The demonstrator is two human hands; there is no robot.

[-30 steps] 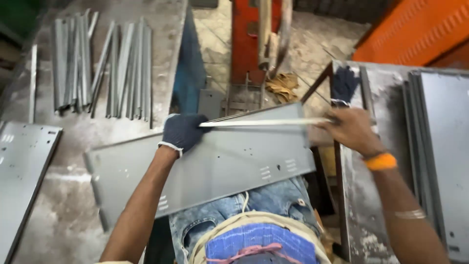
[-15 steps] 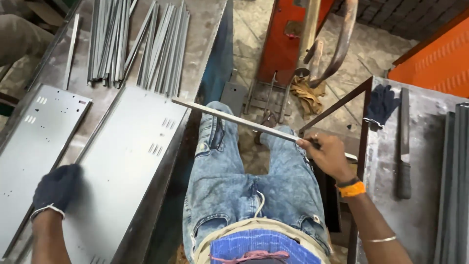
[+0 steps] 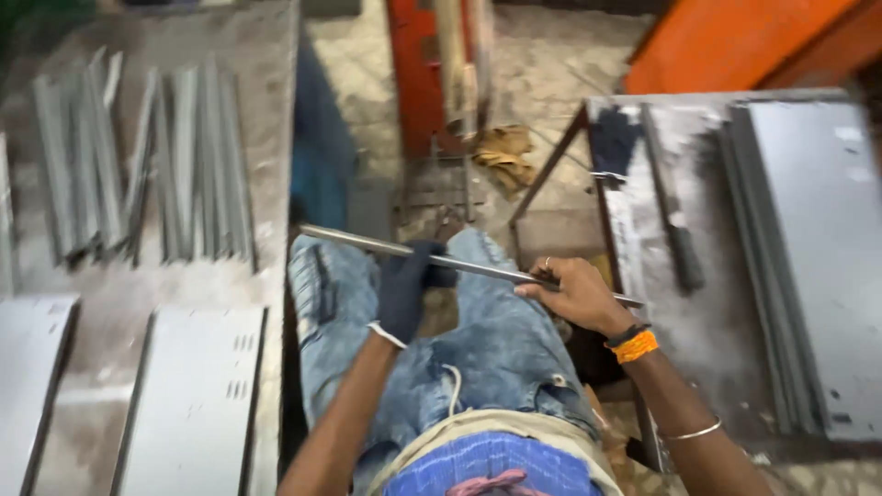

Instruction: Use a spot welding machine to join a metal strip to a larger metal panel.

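A long thin grey metal strip (image 3: 478, 266) lies across my lap, slanting from upper left to lower right. My left hand (image 3: 411, 287), in a dark glove, is closed around the strip near its middle. My bare right hand (image 3: 574, 294), with an orange band at the wrist, grips the same strip further right. Below both hands are my knees in blue jeans (image 3: 496, 349).
On the left bench lie a bundle of grey metal strips (image 3: 147, 165) and flat perforated sheet panels (image 3: 197, 404). A right table (image 3: 726, 321) carries stacked grey sheets (image 3: 818, 266), a dark tool (image 3: 675, 230) and a dark glove (image 3: 614, 138). An orange machine post (image 3: 432, 73) stands ahead.
My left hand has left the panel on the left bench and taken hold of the strip. The view has swung to the right; the strip sits lower across my lap.
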